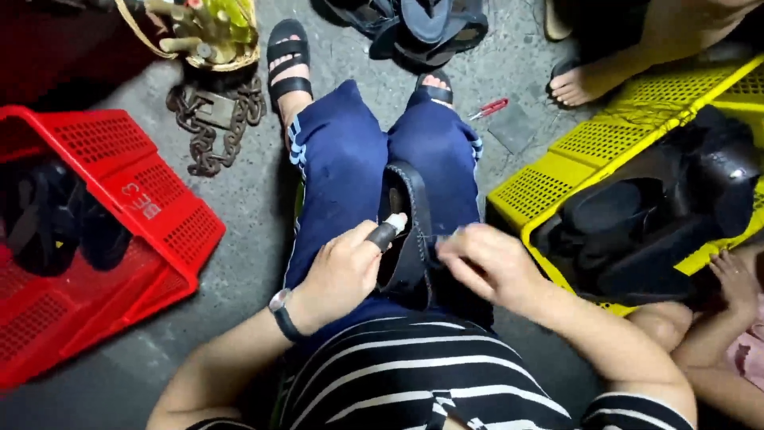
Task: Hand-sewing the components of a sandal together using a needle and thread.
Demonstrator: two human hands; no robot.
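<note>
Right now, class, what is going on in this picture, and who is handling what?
A seated person in blue trousers holds a black sandal on the lap. The left hand grips a small dark-handled tool against the sandal, while the right hand pinches its edge. A red crate of dark footwear sits to the left, a yellow crate of black shoes to the right. Another person's hand rests by the yellow crate.

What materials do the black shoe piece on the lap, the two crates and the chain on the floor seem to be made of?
Black shoe piece: probably leather or imitation leather, dark with a dull sheen along its curved edge.
Red crate and yellow crate: moulded plastic, judging by the bright uniform colour and perforated grid walls.
Chain: metal, likely rusted iron, with thick brown, matt links.
</note>
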